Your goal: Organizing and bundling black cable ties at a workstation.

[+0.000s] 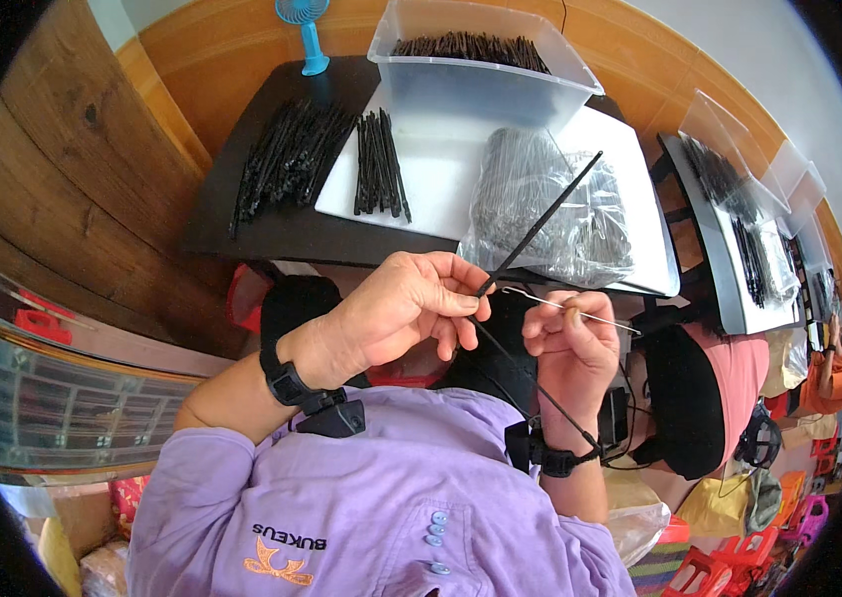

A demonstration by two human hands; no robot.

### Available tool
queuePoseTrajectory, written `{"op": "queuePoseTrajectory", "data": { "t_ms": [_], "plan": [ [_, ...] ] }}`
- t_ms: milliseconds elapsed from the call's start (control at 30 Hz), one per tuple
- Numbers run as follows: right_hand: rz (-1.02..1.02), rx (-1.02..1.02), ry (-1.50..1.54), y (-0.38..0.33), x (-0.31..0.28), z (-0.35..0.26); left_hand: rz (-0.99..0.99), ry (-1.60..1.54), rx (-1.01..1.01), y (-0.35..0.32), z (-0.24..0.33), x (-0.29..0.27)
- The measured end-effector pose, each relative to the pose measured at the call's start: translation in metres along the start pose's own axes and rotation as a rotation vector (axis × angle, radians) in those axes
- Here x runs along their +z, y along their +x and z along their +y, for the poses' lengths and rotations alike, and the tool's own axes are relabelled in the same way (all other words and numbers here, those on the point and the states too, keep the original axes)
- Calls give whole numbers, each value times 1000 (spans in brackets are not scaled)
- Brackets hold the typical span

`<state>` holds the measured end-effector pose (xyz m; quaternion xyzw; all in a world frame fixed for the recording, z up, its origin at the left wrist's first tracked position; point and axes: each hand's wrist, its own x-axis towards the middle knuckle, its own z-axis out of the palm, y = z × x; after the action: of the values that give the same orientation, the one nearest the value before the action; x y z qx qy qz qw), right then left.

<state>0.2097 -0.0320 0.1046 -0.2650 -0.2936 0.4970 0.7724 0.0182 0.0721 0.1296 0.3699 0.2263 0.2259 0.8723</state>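
Observation:
My left hand (401, 310) pinches a thin black cord-like piece (546, 219) between thumb and fingers. One part of it sticks up stiffly to the right, and thinner black strands (530, 376) run down from the grip toward my right wrist. My right hand (574, 336) is closed on a thin metal wire hook (595, 317), pinched between thumb and fingers. Its bent tip lies close to the black piece beside my left fingertips; whether the two touch I cannot tell. Both hands are in front of the table's near edge, above my lap.
On the dark table (212, 231), a white board (441, 199) bears a small row of black sticks (378, 164) and a clear bag (550, 204). A larger black pile (292, 154) lies left. Behind stand a filled plastic bin (481, 90) and a blue fan (313, 45). Another person (720, 393) sits right.

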Motion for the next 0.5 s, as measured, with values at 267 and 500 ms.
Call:
{"op": "queuePoseTrajectory", "data": {
  "t_ms": [267,500],
  "plan": [
    [6,138,104,-1,-13,15,40,0,-36,2,-1,4],
    [14,157,163,1,-18,20,46,-27,-45,5,-3,5]
  ]
}}
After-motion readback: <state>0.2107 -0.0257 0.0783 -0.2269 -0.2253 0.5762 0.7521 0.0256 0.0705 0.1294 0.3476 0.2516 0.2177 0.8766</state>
